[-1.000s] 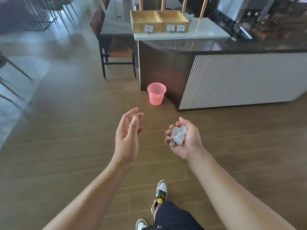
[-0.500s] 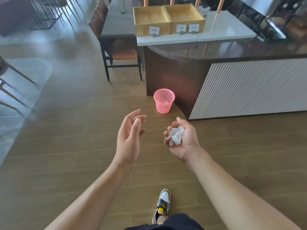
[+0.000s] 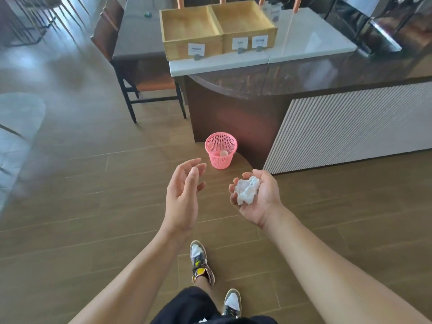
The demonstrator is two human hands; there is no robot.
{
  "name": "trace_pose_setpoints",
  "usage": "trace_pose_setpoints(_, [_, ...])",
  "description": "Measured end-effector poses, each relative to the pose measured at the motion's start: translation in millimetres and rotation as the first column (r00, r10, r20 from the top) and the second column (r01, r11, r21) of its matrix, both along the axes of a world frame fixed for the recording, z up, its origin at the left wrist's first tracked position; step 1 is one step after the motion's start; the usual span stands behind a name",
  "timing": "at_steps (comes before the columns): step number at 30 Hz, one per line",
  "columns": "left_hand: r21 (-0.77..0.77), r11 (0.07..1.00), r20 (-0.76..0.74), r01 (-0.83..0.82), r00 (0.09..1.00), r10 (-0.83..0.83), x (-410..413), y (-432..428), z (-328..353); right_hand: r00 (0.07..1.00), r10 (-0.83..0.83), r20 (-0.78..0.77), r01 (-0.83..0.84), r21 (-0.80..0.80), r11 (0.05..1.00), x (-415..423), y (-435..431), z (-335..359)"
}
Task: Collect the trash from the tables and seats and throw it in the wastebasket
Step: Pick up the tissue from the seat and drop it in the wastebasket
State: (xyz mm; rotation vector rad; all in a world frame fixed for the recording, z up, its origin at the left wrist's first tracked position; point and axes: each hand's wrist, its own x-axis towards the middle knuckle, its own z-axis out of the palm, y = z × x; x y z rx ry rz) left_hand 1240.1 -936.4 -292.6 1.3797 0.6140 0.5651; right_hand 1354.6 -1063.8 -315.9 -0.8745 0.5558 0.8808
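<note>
The counter (image 3: 304, 73) is filling the upper right, and the pink wastebasket (image 3: 221, 149) is standing on the floor at its base, just above centre. Its mouth is looking narrow, so a toss from here is risking a miss. The left hand (image 3: 184, 195) is hovering at centre, grip loosely spread, holding nothing. The right hand (image 3: 257, 199) is lying palm-up beside it, grip curling lightly round the crumpled white paper (image 3: 246, 190), which is probably light enough to go drifting astray.

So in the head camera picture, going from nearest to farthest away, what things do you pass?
Shoe → crumpled tissue in the right hand → pink wastebasket → wooden boxes
</note>
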Motion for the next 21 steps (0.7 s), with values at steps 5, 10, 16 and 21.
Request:
trace_pose_setpoints(5, [-0.009, 0.998, 0.021, 0.056, 0.998, -0.056, 56.8, 36.9, -3.3, 1.000, -0.006, 0.020, 0.006, -0.037, 0.999, 47.6, 32.7, -2.6])
trace_pose_setpoints(10, [-0.011, 0.993, 0.007, 0.115, 0.993, -0.115, 111.7, 86.8, -6.9, 0.999, -0.027, 0.030, 0.029, -0.069, 0.997, 98.4, 76.9, -2.9])
trace_pose_setpoints(16, [-0.008, 0.984, -0.017, 0.177, 0.984, -0.177, 167.2, 131.1, -21.5, 0.996, -0.080, 0.038, 0.083, -0.072, 0.994, 144.2, 118.6, -17.8])
trace_pose_setpoints(21, [-0.028, 0.986, -0.064, 0.162, 0.984, -0.164, 209.5, 150.3, -51.0, 0.995, -0.089, 0.053, 0.095, -0.121, 0.988, 187.2, 138.4, -45.3])
